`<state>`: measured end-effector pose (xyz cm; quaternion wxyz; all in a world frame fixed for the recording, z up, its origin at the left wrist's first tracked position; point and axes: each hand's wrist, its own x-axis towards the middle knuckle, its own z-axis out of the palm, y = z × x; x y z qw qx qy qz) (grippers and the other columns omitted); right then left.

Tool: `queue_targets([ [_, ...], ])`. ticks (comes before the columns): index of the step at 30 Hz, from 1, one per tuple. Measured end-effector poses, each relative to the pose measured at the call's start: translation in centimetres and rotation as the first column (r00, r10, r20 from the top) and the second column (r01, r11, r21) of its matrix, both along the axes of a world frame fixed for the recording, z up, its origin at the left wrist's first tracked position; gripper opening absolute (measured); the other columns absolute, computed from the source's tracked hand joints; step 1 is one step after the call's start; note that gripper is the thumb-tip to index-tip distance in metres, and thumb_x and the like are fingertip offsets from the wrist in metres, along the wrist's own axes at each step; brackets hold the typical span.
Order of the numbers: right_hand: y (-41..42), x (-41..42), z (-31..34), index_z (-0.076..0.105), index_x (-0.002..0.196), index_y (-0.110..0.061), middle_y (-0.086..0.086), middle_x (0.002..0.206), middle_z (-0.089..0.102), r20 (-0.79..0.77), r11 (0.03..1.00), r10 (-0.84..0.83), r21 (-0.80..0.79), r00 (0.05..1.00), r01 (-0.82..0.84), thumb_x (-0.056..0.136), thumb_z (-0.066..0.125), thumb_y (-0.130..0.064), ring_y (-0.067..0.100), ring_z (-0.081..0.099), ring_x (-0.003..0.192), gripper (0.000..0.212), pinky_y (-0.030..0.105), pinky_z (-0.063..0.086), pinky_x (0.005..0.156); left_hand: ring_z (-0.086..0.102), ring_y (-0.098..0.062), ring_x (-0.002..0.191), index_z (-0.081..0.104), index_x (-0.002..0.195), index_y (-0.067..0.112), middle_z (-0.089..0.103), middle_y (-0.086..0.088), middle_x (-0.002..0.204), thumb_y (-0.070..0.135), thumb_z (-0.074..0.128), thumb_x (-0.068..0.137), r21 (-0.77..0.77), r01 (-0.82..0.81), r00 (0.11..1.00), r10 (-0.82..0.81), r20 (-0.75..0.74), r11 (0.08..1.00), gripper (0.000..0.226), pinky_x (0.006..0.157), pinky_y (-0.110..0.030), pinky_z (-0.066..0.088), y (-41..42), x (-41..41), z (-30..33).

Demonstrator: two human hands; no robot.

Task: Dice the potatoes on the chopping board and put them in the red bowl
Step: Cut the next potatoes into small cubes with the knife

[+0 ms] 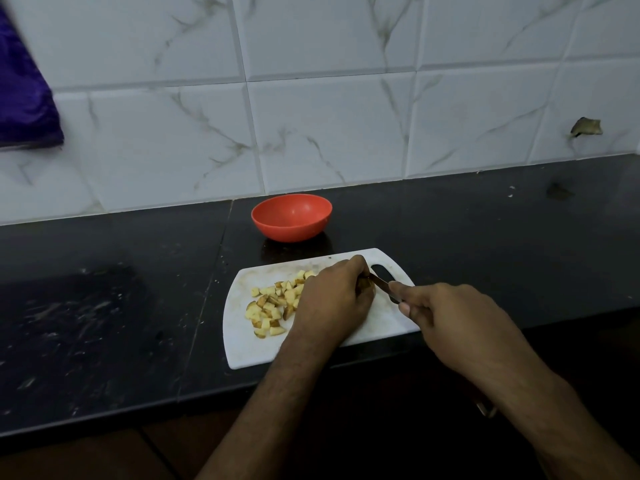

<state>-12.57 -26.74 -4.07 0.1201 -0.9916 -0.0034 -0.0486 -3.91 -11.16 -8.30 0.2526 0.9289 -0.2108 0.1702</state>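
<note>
Red bowl sits empty near the worktop's back edge, skin-on potato cubes piled on the chopping board, left hand curled over a potato piece, right hand gripping the knife.

Dim marble-veined wall tiles, black countertop, perhaps purple cloth

Left hand curled palm-down, right hand in closed grip, forearms converging.

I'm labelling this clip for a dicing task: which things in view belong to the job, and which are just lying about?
Job:
white plastic chopping board
diced yellow potato pieces
round red bowl
metal knife
left hand
right hand

Lying about:
purple cloth
black stone counter
</note>
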Motion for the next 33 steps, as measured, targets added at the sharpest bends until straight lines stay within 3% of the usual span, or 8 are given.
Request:
queue_targets([
  [4, -0.6, 0.6, -0.8, 0.047, 0.136, -0.057, -0.011, 0.117, 0.069, 0.035, 0.997, -0.013, 0.081, 0.999, 0.010, 0.102, 0.045, -0.044, 0.013, 0.063, 0.103, 0.036, 0.031, 0.051, 0.078, 0.056, -0.009, 0.080, 0.054, 0.100, 0.025, 0.062, 0.007, 0.091, 0.032, 0.057, 0.097, 0.025, -0.010, 1.000, 0.009, 0.015, 1.000, 0.008, 0.069, -0.030, 0.048, -0.3, 0.0, 0.1],
  [8, -0.9, 1.1, -0.8, 0.047, 0.136, -0.055, -0.008, 0.123, 0.068, 0.019, 0.996, -0.006, 0.085, 1.000, 0.004, 0.102, 0.046, -0.044, 0.015, 0.064, 0.106, 0.036, 0.036, 0.054, 0.087, 0.051, -0.009, 0.076, 0.046, 0.092, 0.027, 0.053, 0.010, 0.085, 0.029, 0.055, 0.097, 0.026, -0.020, 1.000, 0.019, 0.024, 0.999, 0.011, 0.061, -0.026, 0.035, -0.6, -0.1, 0.1],
  [12, -0.6, 1.8, -0.8, 0.049, 0.136, -0.053, -0.005, 0.126, 0.067, 0.001, 0.995, 0.006, 0.099, 1.000, -0.006, 0.101, 0.048, -0.042, 0.018, 0.063, 0.108, 0.037, 0.037, 0.054, 0.088, 0.054, -0.012, 0.075, 0.050, 0.091, 0.024, 0.056, 0.008, 0.085, 0.027, 0.055, 0.095, 0.022, -0.031, 0.999, 0.031, 0.034, 0.999, 0.007, 0.063, -0.032, 0.045, -0.6, -0.1, -0.2],
  [18, 0.0, 2.7, -1.0, 0.051, 0.134, -0.053, -0.003, 0.124, 0.067, -0.055, 0.990, 0.033, 0.137, 0.998, -0.025, 0.100, 0.049, -0.039, 0.018, 0.063, 0.107, 0.036, 0.037, 0.053, 0.089, 0.055, -0.013, 0.076, 0.050, 0.091, 0.024, 0.059, 0.005, 0.089, 0.026, 0.057, 0.092, 0.023, -0.046, 0.998, 0.045, 0.040, 0.999, 0.008, 0.062, -0.032, 0.044, -0.6, -0.2, -0.2],
  [22, -0.4, 0.8, -1.1, 0.046, 0.137, -0.055, -0.007, 0.127, 0.065, -0.049, 0.996, 0.027, 0.085, 0.998, -0.023, 0.102, 0.046, -0.040, 0.014, 0.062, 0.108, 0.039, 0.031, 0.052, 0.086, 0.055, -0.013, 0.080, 0.049, 0.097, 0.024, 0.059, 0.006, 0.092, 0.029, 0.058, 0.093, 0.030, -0.029, 0.999, 0.028, 0.020, 0.999, 0.010, 0.071, -0.036, 0.050, -0.5, -0.3, -0.2],
  [28, -0.3, -1.6, -1.1, 0.038, 0.144, -0.052, -0.007, 0.119, 0.066, -0.026, 0.999, 0.008, -0.041, 1.000, -0.009, 0.104, 0.040, -0.040, 0.012, 0.063, 0.101, 0.041, 0.027, 0.047, 0.075, 0.057, -0.012, 0.084, 0.054, 0.104, 0.024, 0.060, 0.006, 0.095, 0.028, 0.060, 0.094, -0.004, -0.029, 0.999, 0.029, -0.025, 1.000, 0.012, 0.077, -0.037, 0.053, -0.3, -0.2, -0.1],
  [33, -0.4, -2.6, -1.3, 0.043, 0.138, -0.054, -0.012, 0.096, 0.066, 0.027, 1.000, -0.020, 0.013, 0.999, 0.020, 0.103, 0.039, -0.044, 0.006, 0.063, 0.084, 0.037, 0.030, 0.056, 0.075, 0.059, -0.007, 0.093, 0.063, 0.115, 0.024, 0.066, 0.009, 0.104, 0.032, 0.073, 0.087, -0.153, 0.011, 0.994, -0.028, -0.108, 0.988, 0.030, 0.085, -0.030, 0.052, 0.6, -0.3, -0.3],
])
